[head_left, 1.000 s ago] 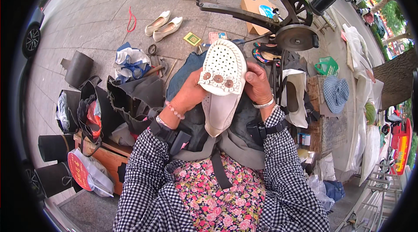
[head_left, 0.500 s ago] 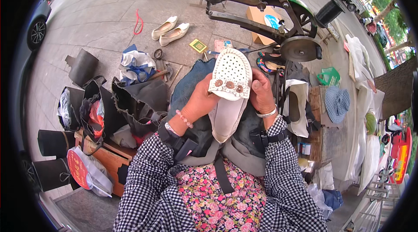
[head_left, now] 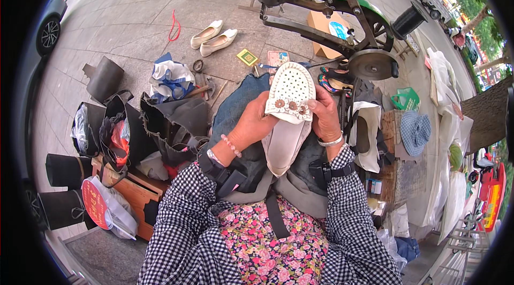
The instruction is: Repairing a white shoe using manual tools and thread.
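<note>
A white slip-on shoe with a perforated toe and small brown flower trims is held above my lap, toe pointing away from me. My left hand grips its left side, and my right hand grips the right side with the thumb near the flowers. The shoe's pale insole shows toward me. Beneath it, a dark blue and grey cloth covers my knees. A floral apron lies across my lap.
A hand-cranked sewing machine stands ahead to the right. A pair of cream shoes rests on the pavement. Dark bags and a hammer lie to the left. At right are a blue hat and a wooden box.
The surroundings sit slightly lower and to the right in the picture. Both hands keep hold of the shoe, and the right thumb lies a little closer to the flowers.
</note>
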Demonstrator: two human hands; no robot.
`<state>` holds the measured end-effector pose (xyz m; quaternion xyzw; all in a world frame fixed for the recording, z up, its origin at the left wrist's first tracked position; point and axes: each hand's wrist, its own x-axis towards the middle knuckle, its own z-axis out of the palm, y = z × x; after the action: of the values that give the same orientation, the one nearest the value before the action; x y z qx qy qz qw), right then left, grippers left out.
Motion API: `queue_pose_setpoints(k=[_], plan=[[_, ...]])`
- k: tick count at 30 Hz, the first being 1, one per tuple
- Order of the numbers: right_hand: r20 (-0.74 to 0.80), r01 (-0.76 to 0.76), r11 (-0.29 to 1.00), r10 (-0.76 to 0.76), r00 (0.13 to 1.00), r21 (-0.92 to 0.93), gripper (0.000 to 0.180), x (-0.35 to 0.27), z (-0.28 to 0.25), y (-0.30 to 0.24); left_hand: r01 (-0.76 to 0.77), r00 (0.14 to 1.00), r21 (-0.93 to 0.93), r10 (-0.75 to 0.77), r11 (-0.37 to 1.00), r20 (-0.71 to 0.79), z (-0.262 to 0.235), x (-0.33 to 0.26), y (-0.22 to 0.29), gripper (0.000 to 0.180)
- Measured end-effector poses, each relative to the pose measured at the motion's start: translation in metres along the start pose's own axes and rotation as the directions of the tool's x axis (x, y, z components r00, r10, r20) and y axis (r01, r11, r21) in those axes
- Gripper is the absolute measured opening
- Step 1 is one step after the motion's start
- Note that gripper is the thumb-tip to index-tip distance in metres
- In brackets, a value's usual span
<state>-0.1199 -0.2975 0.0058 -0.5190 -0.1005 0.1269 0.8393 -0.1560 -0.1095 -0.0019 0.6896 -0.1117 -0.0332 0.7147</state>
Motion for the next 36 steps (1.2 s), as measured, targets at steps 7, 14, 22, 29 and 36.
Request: queue_pose_setpoints(k=[7, 14, 22, 29, 36], plan=[[0.015, 0.006, 1.000, -0.006, 1.000, 0.001, 0.049, 0.000, -0.002, 0.003, -0.015, 1.000, 0.020, 0.016, 1.000, -0.008, -0.001, -0.001, -0.003, 0.036], [0.002, 0.015, 1.000, -0.015, 1.000, -0.026, 0.050, -0.001, -0.001, 0.001, -0.016, 1.000, 0.016, 0.016, 1.000, -0.014, 0.000, -0.001, 0.000, 0.036], [0.000, 0.042, 0.999, -0.042, 0.999, -0.009, 0.053, -0.001, 0.001, 0.003, -0.036, 0.999, 0.033, 0.036, 0.999, -0.003, -0.001, -0.001, -0.001, 0.038], [-0.017, 0.090, 0.996, -0.090, 0.996, -0.021, 0.054, 0.001, 0.004, 0.001, -0.017, 1.000, -0.088, 0.019, 0.996, 0.022, 0.002, -0.002, 0.004, 0.044], [-0.046, 0.043, 0.999, -0.041, 0.998, 0.028, 0.046, 0.001, -0.002, 0.001, -0.053, 0.989, -0.111, 0.067, 0.992, 0.129, -0.003, -0.006, 0.006, 0.064]])
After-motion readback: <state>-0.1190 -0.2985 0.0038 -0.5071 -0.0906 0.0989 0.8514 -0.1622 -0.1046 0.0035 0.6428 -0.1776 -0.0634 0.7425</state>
